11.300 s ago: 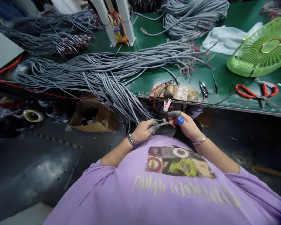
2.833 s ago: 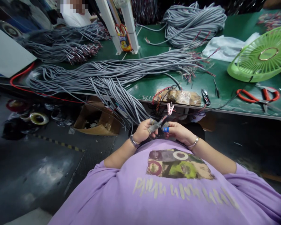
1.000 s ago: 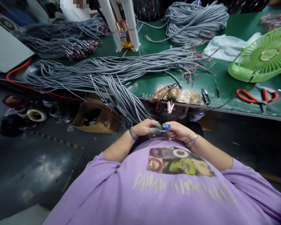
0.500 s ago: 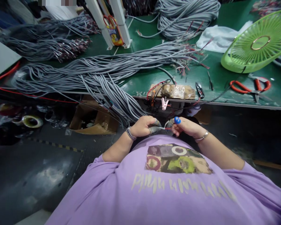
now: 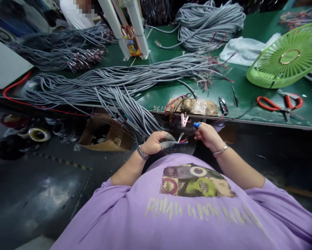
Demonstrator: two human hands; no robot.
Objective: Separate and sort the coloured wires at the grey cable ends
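Note:
My left hand, wearing grey covers on its thumb and finger, pinches the end of a grey cable in front of my waist. Thin coloured wires, red and blue among them, and a pale strand stick out of that end toward the right. Apart from the wires is my right hand, its fingers curled together and a blue finger cover on the thumb. Whatever it may grip is hidden. A bundle of grey cables hangs over the bench edge beside my left hand. A pink clip is between and above both hands.
On the green bench lie red-handled scissors, small cutters and a wooden block with wiring. A green fan stands at right, white posts at the back. Below is a cardboard box. Another person's white clothing shows top left.
My right hand has moved up and away from the cable end, leaving the coloured wires exposed. My left hand keeps its pinch and has shifted slightly left. The view has tilted a little.

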